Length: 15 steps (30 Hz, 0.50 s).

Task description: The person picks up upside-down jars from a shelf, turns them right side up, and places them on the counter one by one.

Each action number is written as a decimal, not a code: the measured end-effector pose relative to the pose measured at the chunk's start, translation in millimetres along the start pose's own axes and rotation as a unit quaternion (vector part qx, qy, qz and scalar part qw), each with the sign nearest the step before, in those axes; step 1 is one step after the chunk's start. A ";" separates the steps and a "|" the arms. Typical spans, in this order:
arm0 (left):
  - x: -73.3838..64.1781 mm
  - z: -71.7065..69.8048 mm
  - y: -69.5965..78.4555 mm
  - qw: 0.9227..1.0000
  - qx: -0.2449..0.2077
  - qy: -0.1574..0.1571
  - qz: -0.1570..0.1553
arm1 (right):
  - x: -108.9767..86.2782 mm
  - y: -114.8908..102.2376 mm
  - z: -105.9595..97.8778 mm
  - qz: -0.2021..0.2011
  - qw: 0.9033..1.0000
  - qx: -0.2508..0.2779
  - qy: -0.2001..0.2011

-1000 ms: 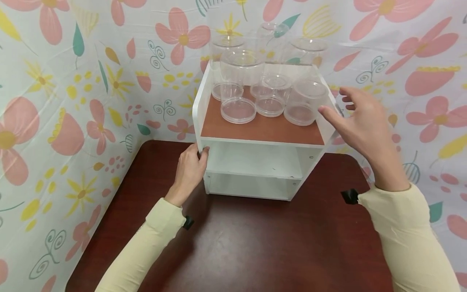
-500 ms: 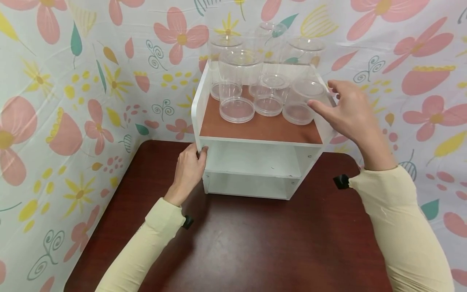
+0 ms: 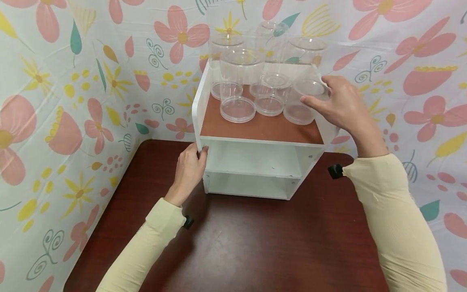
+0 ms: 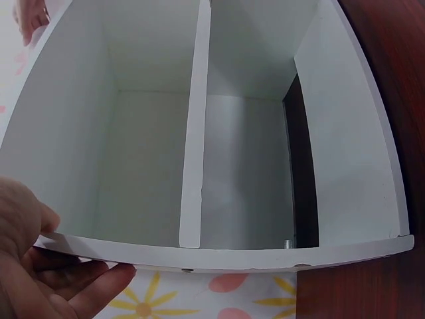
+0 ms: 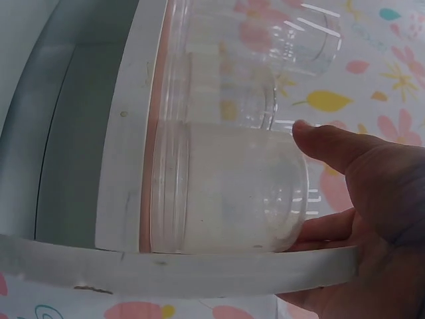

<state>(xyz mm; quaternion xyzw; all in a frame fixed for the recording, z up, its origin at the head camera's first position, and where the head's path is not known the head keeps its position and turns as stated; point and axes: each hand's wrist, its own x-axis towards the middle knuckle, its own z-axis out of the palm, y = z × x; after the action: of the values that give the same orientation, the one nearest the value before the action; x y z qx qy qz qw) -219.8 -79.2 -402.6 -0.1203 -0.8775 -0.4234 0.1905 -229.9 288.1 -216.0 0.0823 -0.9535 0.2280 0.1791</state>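
Note:
A small white shelf unit (image 3: 251, 143) with a brown top board (image 3: 255, 130) stands on the table. Several clear plastic jars stand upright on that board. My left hand (image 3: 189, 168) grips the unit's left side panel (image 4: 226, 256), thumb on the inner side and fingers outside in the left wrist view. At the front right jar (image 5: 232, 189) is my right hand (image 3: 343, 101), its thumb and fingers spread around the jar's upper end. In the right wrist view the thumb (image 5: 332, 143) overlaps the jar's upper edge, and some fingers reach between the jar and the right side panel (image 5: 199, 274).
Close beside the front right jar stands a shorter jar (image 3: 270, 95). A taller jar (image 3: 238, 87) is at the front left, with more jars behind. Two white compartments lie below the top board. The dark red table (image 3: 233, 243) meets a flowered curtain (image 3: 91, 81) behind the unit.
My right hand has moved left and slightly up, from outside the right panel to around the front right jar's top. The left hand keeps its grip on the panel.

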 end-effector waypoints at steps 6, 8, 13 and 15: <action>-0.1 -0.4 0.6 1.000 0.001 0.004 0.002 | 3.8 1.1 1.8 -0.001 1.000 -0.012 -0.016; 0.2 -0.3 0.6 1.000 0.001 0.003 0.001 | 4.8 1.2 2.4 -0.006 1.000 -0.021 -0.018; 0.5 0.4 0.4 1.000 0.003 0.002 0.000 | 9.1 2.4 2.7 -0.013 0.999 -0.024 -0.032; 0.3 0.7 0.2 1.000 0.004 0.000 -0.002 | 10.6 2.7 2.5 -0.012 0.999 -0.022 -0.038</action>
<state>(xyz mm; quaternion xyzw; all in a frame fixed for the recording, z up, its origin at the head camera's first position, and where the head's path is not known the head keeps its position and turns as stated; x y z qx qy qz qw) -220.2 -78.5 -402.7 -0.1179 -0.8793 -0.4203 0.1904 -241.2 288.5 -215.1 0.0981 -0.9635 0.2015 0.1467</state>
